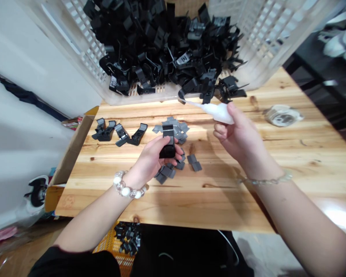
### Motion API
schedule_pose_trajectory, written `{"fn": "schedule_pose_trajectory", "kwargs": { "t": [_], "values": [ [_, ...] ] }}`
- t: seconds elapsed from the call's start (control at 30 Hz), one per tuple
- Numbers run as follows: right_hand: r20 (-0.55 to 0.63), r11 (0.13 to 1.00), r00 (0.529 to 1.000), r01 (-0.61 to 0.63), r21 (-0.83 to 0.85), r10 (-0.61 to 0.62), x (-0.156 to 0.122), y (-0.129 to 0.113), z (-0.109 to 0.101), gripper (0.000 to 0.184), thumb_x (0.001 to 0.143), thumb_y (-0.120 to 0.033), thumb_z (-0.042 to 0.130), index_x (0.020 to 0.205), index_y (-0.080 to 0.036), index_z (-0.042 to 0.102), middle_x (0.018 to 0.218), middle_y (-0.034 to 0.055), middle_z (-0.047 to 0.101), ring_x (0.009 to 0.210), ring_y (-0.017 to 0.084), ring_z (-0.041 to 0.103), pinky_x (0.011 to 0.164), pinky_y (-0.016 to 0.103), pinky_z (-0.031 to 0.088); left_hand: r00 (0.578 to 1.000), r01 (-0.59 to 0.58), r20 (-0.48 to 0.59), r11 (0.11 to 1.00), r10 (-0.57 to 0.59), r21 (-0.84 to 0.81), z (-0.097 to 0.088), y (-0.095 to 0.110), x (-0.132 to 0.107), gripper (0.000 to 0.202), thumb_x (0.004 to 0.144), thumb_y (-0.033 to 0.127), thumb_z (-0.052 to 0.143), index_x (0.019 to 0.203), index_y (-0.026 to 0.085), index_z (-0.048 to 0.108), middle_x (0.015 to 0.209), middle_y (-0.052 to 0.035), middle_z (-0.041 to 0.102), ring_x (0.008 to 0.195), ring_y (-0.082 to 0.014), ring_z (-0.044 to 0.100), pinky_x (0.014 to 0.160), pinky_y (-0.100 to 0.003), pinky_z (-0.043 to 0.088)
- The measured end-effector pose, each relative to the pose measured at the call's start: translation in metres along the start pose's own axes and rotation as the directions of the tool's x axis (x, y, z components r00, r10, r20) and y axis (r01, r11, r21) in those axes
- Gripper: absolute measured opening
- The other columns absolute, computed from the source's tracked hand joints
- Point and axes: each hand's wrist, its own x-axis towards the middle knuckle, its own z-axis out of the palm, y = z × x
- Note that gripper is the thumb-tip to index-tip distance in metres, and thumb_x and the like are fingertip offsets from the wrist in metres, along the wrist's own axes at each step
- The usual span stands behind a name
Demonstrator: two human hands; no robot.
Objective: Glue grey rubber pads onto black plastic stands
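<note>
My left hand (pixel 150 156) is closed around a black plastic clip-like part (pixel 168 148), held over the table with the thumb on its face. Grey flat pads (pixel 177 129) lie in a loose pile just behind and below that hand, and a pair of them (pixel 194 163) sits a little to its right. My right hand (pixel 240 132) grips a small white squeeze bottle (pixel 219 112) with a long thin nozzle. The bottle is tilted to the left, its tip apart from the part in my left hand and near the crate's front edge.
A white plastic crate (pixel 150 98) heaped with black parts (pixel 161 46) stands at the back of the wooden table (pixel 207 207). Several black parts (pixel 121 132) lie at left, a tape roll (pixel 283 115) at right. Below is an orange basket (pixel 111 242); a cardboard box (pixel 72 157) stands beside the table.
</note>
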Motion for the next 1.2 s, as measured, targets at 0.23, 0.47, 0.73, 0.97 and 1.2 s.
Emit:
{"fn": "schedule_pose_trajectory", "kwargs": {
  "t": [0.23, 0.47, 0.73, 0.97, 1.2],
  "values": [
    [-0.085, 0.979, 0.978, 0.181, -0.093, -0.189, -0.004, -0.008, 0.000, 0.034, 0.076, -0.036, 0.073, 0.069, -0.023, 0.043, 0.049, -0.0084, 0.028, 0.043, 0.005, 0.018, 0.043, 0.025, 0.011, 0.999, 0.041, 0.032, 0.998, -0.042, 0.040, -0.001, 0.001, 0.001, 0.020, 0.090, 0.033, 0.056, 0.092, 0.013, 0.062, 0.071, -0.0051, 0.070, 0.060, -0.0138, 0.066, 0.050, -0.021, 0.049],
    [-0.231, 0.877, 0.847, 0.446, -0.180, -0.479, -0.002, -0.011, -0.005, 0.020, 0.076, -0.028, 0.065, 0.070, -0.023, 0.046, 0.054, -0.0062, 0.037, 0.042, 0.005, 0.029, 0.039, 0.023, 0.020, 0.982, 0.128, 0.121, 0.983, -0.144, 0.131, -0.001, -0.001, 0.001, 0.017, 0.092, 0.027, 0.051, 0.099, 0.014, 0.058, 0.071, -0.0061, 0.071, 0.056, -0.0141, 0.066, 0.048, -0.021, 0.051],
    [0.012, 0.423, 0.505, 0.735, -0.531, -0.863, 0.009, -0.004, -0.025, 0.034, 0.073, -0.048, 0.070, 0.071, -0.017, 0.055, 0.060, -0.0044, 0.045, 0.051, 0.008, 0.043, 0.042, 0.020, 0.029, 0.965, 0.181, 0.128, 0.937, -0.227, 0.300, 0.001, 0.001, 0.000, 0.012, 0.094, 0.023, 0.046, 0.085, 0.016, 0.049, 0.073, -0.0057, 0.069, 0.053, -0.0121, 0.065, 0.045, -0.020, 0.050],
    [0.228, 0.149, 0.397, 0.722, -0.676, -0.889, -0.004, -0.010, -0.018, 0.033, 0.081, -0.046, 0.066, 0.071, -0.017, 0.056, 0.064, -0.0033, 0.052, 0.060, 0.009, 0.048, 0.056, 0.025, 0.035, 0.970, 0.203, 0.057, 0.914, -0.237, 0.351, 0.002, 0.005, 0.000, 0.026, 0.094, 0.022, 0.046, 0.120, 0.017, 0.045, 0.072, -0.0029, 0.069, 0.050, -0.0132, 0.065, 0.040, -0.020, 0.048],
    [0.417, -0.063, 0.323, 0.722, -0.689, -0.849, -0.019, -0.013, -0.006, 0.016, 0.084, -0.030, 0.062, 0.077, -0.018, 0.053, 0.069, -0.0021, 0.051, 0.061, 0.009, 0.048, 0.054, 0.026, 0.040, 0.971, 0.203, 0.046, 0.908, -0.235, 0.366, 0.001, 0.002, 0.003, 0.047, 0.093, 0.017, 0.043, 0.138, 0.017, 0.032, 0.072, -0.0024, 0.070, 0.047, -0.0136, 0.064, 0.037, -0.019, 0.047]
  ]
}}
